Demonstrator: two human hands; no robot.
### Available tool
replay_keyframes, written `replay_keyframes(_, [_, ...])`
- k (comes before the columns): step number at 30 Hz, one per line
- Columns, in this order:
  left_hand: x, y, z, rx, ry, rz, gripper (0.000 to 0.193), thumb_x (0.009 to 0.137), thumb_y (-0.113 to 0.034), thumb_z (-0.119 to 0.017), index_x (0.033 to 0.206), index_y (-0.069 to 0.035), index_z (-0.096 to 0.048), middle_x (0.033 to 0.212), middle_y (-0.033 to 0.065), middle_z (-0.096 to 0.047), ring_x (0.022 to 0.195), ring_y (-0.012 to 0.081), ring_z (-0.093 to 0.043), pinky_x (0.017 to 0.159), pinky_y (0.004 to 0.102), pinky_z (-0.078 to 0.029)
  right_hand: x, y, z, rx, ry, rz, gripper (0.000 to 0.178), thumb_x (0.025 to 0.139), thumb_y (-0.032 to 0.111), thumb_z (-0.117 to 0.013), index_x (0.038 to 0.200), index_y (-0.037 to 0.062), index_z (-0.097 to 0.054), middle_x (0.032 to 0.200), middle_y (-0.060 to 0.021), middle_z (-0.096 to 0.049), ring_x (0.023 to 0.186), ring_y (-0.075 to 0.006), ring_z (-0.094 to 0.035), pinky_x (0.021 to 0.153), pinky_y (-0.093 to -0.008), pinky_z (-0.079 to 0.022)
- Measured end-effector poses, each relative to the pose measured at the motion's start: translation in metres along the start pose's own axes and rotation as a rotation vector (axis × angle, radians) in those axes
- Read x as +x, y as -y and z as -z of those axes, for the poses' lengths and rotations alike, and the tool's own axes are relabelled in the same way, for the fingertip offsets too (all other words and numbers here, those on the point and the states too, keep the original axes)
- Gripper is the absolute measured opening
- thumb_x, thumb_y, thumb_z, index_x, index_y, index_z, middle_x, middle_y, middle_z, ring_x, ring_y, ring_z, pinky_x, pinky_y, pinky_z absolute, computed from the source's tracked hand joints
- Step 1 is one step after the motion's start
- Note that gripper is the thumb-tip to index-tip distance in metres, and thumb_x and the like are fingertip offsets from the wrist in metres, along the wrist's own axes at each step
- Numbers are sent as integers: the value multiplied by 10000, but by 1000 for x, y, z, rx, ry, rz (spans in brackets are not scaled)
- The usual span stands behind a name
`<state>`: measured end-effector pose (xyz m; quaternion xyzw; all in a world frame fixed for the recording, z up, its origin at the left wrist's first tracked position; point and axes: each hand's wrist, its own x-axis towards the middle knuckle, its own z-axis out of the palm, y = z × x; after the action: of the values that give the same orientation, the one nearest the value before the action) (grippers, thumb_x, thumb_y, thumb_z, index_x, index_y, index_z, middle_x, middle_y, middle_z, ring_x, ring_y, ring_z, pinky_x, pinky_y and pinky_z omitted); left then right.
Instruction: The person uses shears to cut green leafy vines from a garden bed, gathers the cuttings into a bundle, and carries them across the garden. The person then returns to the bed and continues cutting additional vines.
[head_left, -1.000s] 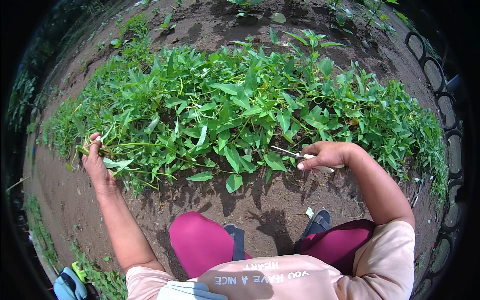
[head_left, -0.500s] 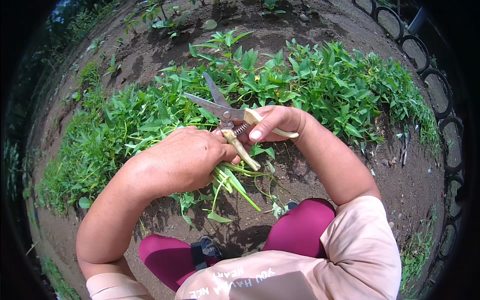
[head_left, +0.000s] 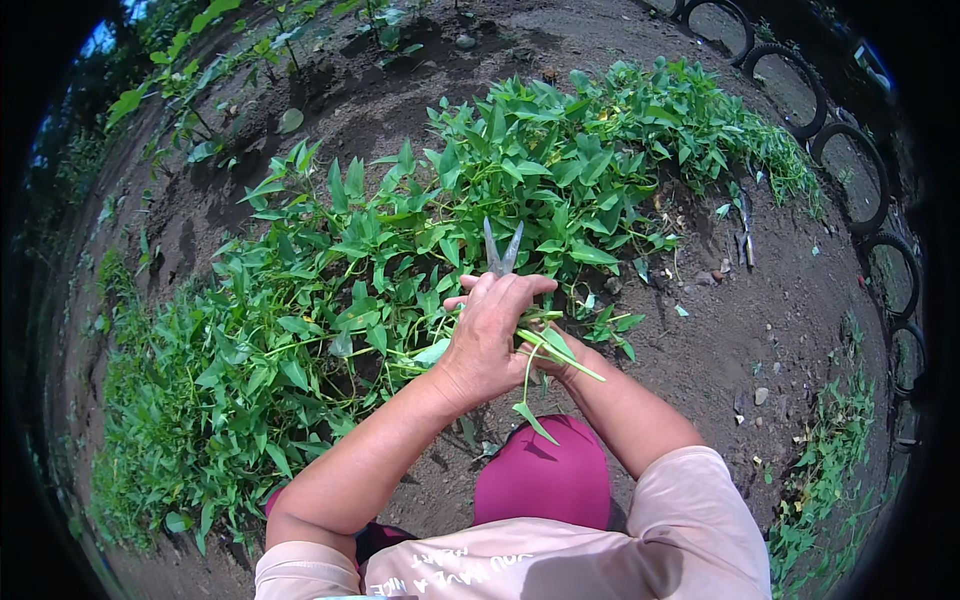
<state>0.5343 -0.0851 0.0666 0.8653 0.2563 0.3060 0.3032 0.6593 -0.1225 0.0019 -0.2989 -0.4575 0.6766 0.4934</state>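
My left hand point(head_left: 488, 335) is closed around a small bunch of leafy green stems point(head_left: 570, 362), whose cut ends stick out to the right. Beyond its fingers, the steel blades of pruning shears point(head_left: 502, 255) point away from me, parted in a narrow V. My right hand point(head_left: 548, 362) is largely covered by the left hand and the stems; it has the shears, whose pale handles are hidden. Both hands are close together at the near edge of a dense patch of green leafy plants point(head_left: 370, 245).
Brown soil point(head_left: 690, 340) with small stones lies to the right of the patch. Half-sunk black tyres point(head_left: 858, 180) line the right side. Taller plants point(head_left: 285, 45) grow at the far left. My knee in magenta trousers point(head_left: 545, 475) is just below my hands.
My view has shifted. My left hand has moved across in front of my right hand, covering the shears' handles. The blades now point straight away and are less widely parted.
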Motion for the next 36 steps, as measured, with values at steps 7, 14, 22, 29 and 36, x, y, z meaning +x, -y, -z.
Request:
replay_keyframes(7, [51, -21, -47, 196, 161, -58, 566, 645, -149, -572, 1190, -53, -453, 1062, 174, -434, 984, 344, -429, 882, 423, -374, -44, -2, 41, 129, -422, -11, 767, 752, 409, -712, 1333, 79, -334, 1253, -50, -459, 1162, -163, -446, 972, -311, -387])
replay_keyframes(14, [75, -15, -37, 103, 247, 0, 642, 740, -186, -639, 1315, -88, -370, 1241, 189, -371, 1153, 354, -397, 966, 420, -370, -110, 70, 163, -355, -987, -180, 397, 775, 197, -704, 1133, 78, -581, 1067, -30, -608, 1009, -158, -555, 877, -307, -435])
replay_keyframes(22, [0, 58, 54, -90, 418, 546, 391, 786, -7, -577, 1167, -82, -527, 1032, 96, -533, 903, 207, -557, 770, 328, -479, -167, 253, 299, -1742, -1373, -576, 706, 669, 291, -763, 1218, 48, -392, 1242, -190, -425, 1119, -385, -484, 910, -439, -415])
replay_keyframes(29, [-84, 81, 167, 103, 395, 1114, 273, 827, -28, -571, 1099, -54, -574, 709, 32, -558, 668, 119, -491, 651, 282, -437, -123, 246, 321, -1791, -952, -1624, 854, 601, 415, -813, 1279, 76, -420, 1343, -127, -385, 1187, -331, -467, 926, -420, -450])
replay_keyframes(36, [-101, 42, 270, 401, 61, 1081, 235, 840, -60, -589, 1071, -33, -558, 912, 58, -573, 814, 141, -535, 743, 290, -454, -2, 98, 276, -1246, 252, -1736, 723, 585, 431, -797, 1155, 37, -591, 1250, -161, -533, 1139, -279, -509, 951, -387, -405])
